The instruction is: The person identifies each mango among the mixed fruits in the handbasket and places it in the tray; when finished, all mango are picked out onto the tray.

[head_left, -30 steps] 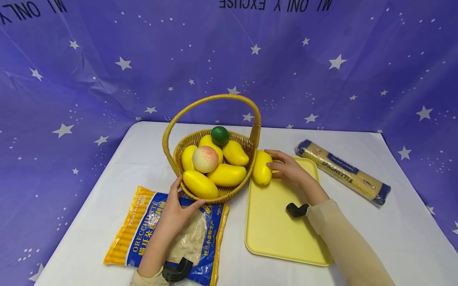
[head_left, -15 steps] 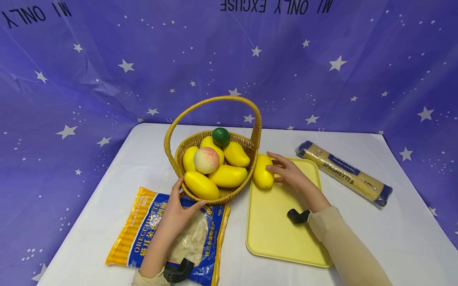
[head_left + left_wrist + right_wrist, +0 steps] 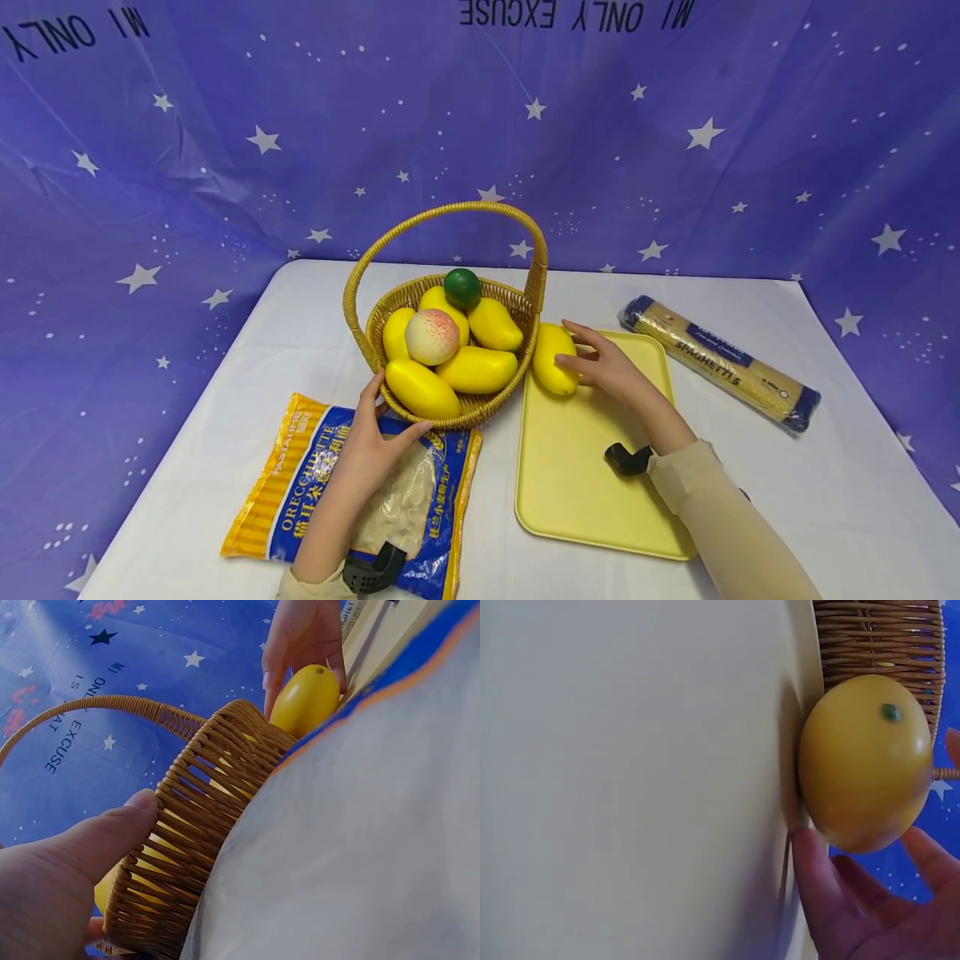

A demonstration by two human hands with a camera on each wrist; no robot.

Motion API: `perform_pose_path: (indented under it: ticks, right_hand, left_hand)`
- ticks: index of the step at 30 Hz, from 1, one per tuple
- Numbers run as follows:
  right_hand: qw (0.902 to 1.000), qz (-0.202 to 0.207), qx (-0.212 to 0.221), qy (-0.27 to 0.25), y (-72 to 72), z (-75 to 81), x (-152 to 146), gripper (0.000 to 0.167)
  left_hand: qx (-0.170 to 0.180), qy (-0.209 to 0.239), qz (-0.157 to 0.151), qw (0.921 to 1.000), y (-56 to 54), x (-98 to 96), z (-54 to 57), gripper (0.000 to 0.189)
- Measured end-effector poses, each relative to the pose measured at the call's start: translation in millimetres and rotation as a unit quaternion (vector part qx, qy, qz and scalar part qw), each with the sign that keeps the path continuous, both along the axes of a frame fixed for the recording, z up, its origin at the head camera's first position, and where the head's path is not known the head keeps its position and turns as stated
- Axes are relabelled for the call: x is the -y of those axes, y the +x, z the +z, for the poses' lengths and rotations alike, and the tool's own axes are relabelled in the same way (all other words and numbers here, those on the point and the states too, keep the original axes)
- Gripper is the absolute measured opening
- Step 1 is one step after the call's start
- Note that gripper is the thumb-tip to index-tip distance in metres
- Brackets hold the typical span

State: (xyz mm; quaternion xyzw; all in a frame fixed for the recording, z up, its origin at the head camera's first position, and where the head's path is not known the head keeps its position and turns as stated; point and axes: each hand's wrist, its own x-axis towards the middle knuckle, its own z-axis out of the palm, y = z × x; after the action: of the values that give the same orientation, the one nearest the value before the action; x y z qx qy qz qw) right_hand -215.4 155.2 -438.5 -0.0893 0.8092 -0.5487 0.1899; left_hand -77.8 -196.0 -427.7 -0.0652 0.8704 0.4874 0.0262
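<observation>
My left hand (image 3: 371, 454) holds the near left rim of a woven basket (image 3: 491, 408) with a tall arched handle; in the left wrist view its thumb (image 3: 120, 832) lies along the wicker wall. Several yellow mangoes (image 3: 480, 368), a pale peach (image 3: 432, 337) with red speckles and a small dark green fruit (image 3: 462, 287) fill the basket. Just right of the basket, my right hand (image 3: 611, 371) holds another mango (image 3: 553, 358) by its right side. That mango lies over the far left corner of a yellow tray (image 3: 592, 467), close against the wicker in the right wrist view (image 3: 866, 765).
Under my left forearm lies a blue and orange bag of orecchiette (image 3: 442, 517), near the basket's front. A long pack of spaghetti (image 3: 720, 362) lies slanted right of the tray. A purple starry cloth (image 3: 600, 167) hangs behind the white table (image 3: 255, 333).
The mango by the basket has shifted slightly right and toward me and tilted a little, my right hand moving with it. My left hand keeps its place on the basket.
</observation>
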Motion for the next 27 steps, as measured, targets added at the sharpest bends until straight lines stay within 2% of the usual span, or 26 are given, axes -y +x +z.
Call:
perform_pose_path:
  ticks: [4,8,11,17,21,27]
  right_hand:
    - [0.9967,-0.036,-0.048,0.055,3.8,7.5,0,0.075]
    - [0.9813,-0.082,-0.133,0.113,8.4,22.2,5,0.072]
    - [0.9732,-0.088,-0.179,0.114,13.1,38.4,15,0.067]
    - [0.9670,-0.055,-0.222,0.113,22.2,65.1,41,0.062]
    - [0.9564,-0.019,-0.238,0.169,20.5,75.6,57,0.062]
    - [0.9341,0.054,-0.247,0.252,3.7,84.3,87,0.065]
  left_hand:
    - [-0.001,0.004,0.000,1.0000,0.5,0.3,-0.5,0.106]
    - [-0.003,0.008,-0.002,1.0000,0.6,0.4,-0.7,0.106]
    - [-0.005,0.012,-0.003,0.9999,0.5,0.6,-0.5,0.106]
    - [-0.008,0.014,-0.004,0.9999,0.2,0.5,-0.2,0.105]
    - [-0.008,0.016,-0.005,0.9998,-0.1,-0.2,-0.5,0.105]
    - [-0.012,0.022,-0.002,0.9997,-0.1,-0.5,-0.8,0.104]
